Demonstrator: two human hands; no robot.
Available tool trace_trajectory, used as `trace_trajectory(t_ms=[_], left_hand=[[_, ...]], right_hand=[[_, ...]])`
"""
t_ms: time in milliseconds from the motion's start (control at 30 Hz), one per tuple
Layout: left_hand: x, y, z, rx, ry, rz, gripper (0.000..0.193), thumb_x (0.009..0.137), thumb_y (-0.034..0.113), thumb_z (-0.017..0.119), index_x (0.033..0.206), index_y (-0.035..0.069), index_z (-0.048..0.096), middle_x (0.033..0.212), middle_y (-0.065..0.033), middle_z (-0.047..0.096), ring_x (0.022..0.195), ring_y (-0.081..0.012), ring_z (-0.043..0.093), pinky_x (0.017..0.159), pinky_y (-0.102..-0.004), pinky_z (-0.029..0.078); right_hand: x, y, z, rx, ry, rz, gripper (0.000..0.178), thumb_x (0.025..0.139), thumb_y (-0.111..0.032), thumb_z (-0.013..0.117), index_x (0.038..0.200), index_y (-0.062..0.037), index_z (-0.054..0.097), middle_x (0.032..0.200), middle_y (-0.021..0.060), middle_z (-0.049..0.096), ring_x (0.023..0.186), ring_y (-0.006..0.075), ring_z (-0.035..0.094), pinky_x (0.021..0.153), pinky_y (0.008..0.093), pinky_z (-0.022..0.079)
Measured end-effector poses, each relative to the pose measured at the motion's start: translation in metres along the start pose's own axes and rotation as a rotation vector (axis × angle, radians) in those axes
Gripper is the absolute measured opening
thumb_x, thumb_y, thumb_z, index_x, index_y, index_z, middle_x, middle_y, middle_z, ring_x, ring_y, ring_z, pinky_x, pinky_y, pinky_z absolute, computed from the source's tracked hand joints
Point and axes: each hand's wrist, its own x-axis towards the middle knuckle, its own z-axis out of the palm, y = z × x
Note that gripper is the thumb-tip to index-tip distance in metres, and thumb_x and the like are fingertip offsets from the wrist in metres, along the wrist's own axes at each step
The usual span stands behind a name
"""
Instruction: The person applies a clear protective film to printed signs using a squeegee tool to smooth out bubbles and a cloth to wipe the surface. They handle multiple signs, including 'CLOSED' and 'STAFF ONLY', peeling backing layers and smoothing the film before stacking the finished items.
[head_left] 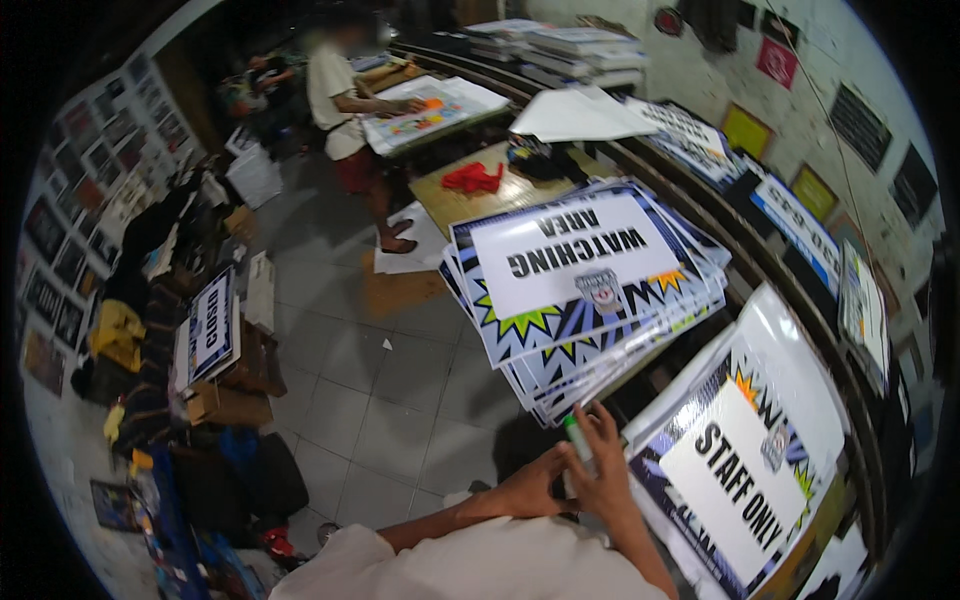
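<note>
In front of my body, both hands meet around a slim whitish tube with a green end; its exact kind is unclear. My right hand has its fingers bent along the tube's right side. From the left, my left hand closes on its lower part, with the fingertips partly hidden. Just beyond my hands lies a loose stack of printed sign boards with black lettering on white and blue, green and orange starburst borders. To the right of my right hand, a similar sign rests on a glossy white sheet.
A red cloth and a dark bundle sit behind the stack. Further off, a person works over a colourful print. On the left are cardboard boxes bearing another sign. Long dark rails run along the right.
</note>
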Motion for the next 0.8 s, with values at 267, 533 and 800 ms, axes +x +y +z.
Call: trace_trajectory(t_ms=[267,533,800], left_hand=[[-0.051,-0.028,-0.017,-0.696,0.530,-0.108,0.060,0.091,0.005,0.072,0.146,0.004,0.049,0.157,-0.0161,0.040,0.143,-0.0306,0.043,0.115,-0.0427,0.038],[-0.065,-0.010,-0.126,0.071,0.922,-0.240,0.052,0.096,0.029,0.074,0.140,0.005,0.059,0.124,-0.0100,0.069,0.112,-0.0147,0.063,0.097,-0.0324,0.051],[0.013,-0.004,-0.310,0.069,1.124,-0.121,0.049,0.097,0.031,0.073,0.132,-0.001,0.065,0.121,-0.0105,0.069,0.110,-0.0154,0.063,0.096,-0.0303,0.048]], right_hand=[[0.014,-0.024,0.051,-0.063,-0.207,-0.313,0.091,0.089,-0.043,0.076,0.153,0.0073,0.035,0.154,0.0442,0.019,0.142,0.0603,0.029,0.116,0.0532,0.031],[-0.007,0.017,0.053,0.011,-0.602,0.030,0.094,0.093,-0.053,0.069,0.159,-0.0018,0.027,0.157,0.0380,0.023,0.139,0.0532,0.040,0.113,0.0500,0.040],[-0.022,0.072,0.051,-0.029,-0.566,0.455,0.078,0.094,-0.053,0.065,0.150,-0.0027,0.048,0.138,0.0270,0.059,0.129,0.0422,0.058,0.109,0.0447,0.046]])
